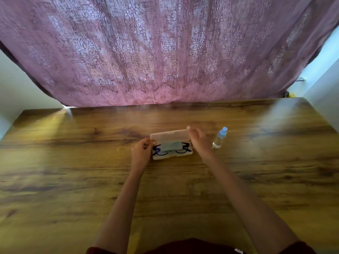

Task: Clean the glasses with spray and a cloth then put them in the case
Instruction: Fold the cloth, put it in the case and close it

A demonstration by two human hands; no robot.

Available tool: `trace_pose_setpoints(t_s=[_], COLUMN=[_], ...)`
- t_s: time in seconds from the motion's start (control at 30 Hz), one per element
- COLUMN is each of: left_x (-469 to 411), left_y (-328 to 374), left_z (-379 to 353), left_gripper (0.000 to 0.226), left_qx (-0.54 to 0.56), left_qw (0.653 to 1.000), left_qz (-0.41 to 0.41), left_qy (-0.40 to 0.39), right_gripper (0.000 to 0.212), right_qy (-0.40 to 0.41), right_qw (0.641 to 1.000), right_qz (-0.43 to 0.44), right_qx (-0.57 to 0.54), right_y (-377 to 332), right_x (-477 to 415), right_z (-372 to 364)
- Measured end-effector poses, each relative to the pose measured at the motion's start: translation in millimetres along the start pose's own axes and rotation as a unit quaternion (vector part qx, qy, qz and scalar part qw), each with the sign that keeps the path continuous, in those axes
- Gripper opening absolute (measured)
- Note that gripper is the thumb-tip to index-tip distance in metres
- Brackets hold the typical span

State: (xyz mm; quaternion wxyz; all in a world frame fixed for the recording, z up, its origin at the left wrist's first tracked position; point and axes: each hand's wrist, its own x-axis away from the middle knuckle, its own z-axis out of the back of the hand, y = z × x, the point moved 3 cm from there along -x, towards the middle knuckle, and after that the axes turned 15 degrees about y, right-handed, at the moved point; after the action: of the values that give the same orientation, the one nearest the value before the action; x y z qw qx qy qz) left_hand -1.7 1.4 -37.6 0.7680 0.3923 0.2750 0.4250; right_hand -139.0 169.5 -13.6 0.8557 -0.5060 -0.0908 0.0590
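Open pale case [172, 157] between the two hands, lid [170, 136] raised. Inside, black glasses [184, 152] under a folded grey cloth [171, 146]. Left hand [142, 150] pinching the lid's left end, right hand [199, 140] gripping its right end. Spray bottle [220, 138] upright just outside the right hand, not touching.

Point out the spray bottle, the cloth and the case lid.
spray bottle [218, 141], head view, on its clear body.
cloth [170, 146], head view, on its middle.
case lid [169, 136], head view, on its inner face.
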Motion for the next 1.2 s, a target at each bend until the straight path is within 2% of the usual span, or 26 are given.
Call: trace_pose_setpoints(t_s=[0.07,0.17,0.23,0.33,0.4,0.47,0.57,0.67,0.77,0.83,1.1,1.2], left_x=[-0.4,-2.4,-0.9,7.1,10.3,11.8,13.2,11.9,8.8,7.5,0.1,-1.1], left_y=[1.3,4.7,5.3,3.7,3.9,7.2,10.1,8.6,6.5,5.4,5.0,7.3], left_z=[-1.3,-2.4,-3.2,-3.8,-4.5,-4.4,-4.3,-3.9,-3.6,-3.3,-3.6,-3.8], left_gripper=[0.019,0.029,0.047,0.086,0.097,0.097,0.093,0.093,0.102,0.107,0.108,0.101], left_qx=[-0.002,-0.015,-0.006,0.012,-0.027,-0.064,-0.082,-0.085,-0.092,-0.093,-0.023,-0.022], left_qw=[1.000,0.998,0.993,0.977,0.972,0.971,0.971,0.970,0.971,0.973,0.973,0.968], left_qz=[-0.007,-0.017,-0.015,-0.006,-0.048,-0.097,-0.110,-0.103,-0.084,-0.069,-0.023,-0.029], left_qy=[-0.008,-0.052,-0.116,-0.215,-0.230,-0.209,-0.194,-0.205,-0.203,-0.201,-0.228,-0.246], right_gripper=[0.053,0.050,0.048,0.043,0.041,0.048,0.053,0.037,0.017,0.013,0.026,0.033], right_qy=[-0.035,-0.019,-0.009,-0.012,-0.017,-0.027,-0.035,-0.065,-0.100,-0.117,-0.160,-0.165], right_qw=[0.999,0.999,0.998,0.995,0.994,0.995,0.994,0.992,0.989,0.986,0.978,0.978], right_qz=[-0.014,-0.027,-0.047,-0.073,-0.076,-0.072,-0.066,-0.037,-0.005,0.013,0.038,0.046], right_qx=[0.016,-0.012,-0.043,-0.072,-0.071,-0.065,-0.079,-0.102,-0.111,-0.122,-0.125,-0.123], right_y=[5.4,10.5,13.5,18.0,20.0,20.8,19.7,20.0,23.3,25.7,35.0,33.9], right_x=[-3.4,-7.4,-9.7,-11.7,-13.1,-13.4,-13.2,-12.0,-6.6,-2.4,7.8,10.5], right_z=[-1.9,0.0,3.3,7.6,7.4,5.1,5.8,10.1,13.9,15.8,23.2,24.2])
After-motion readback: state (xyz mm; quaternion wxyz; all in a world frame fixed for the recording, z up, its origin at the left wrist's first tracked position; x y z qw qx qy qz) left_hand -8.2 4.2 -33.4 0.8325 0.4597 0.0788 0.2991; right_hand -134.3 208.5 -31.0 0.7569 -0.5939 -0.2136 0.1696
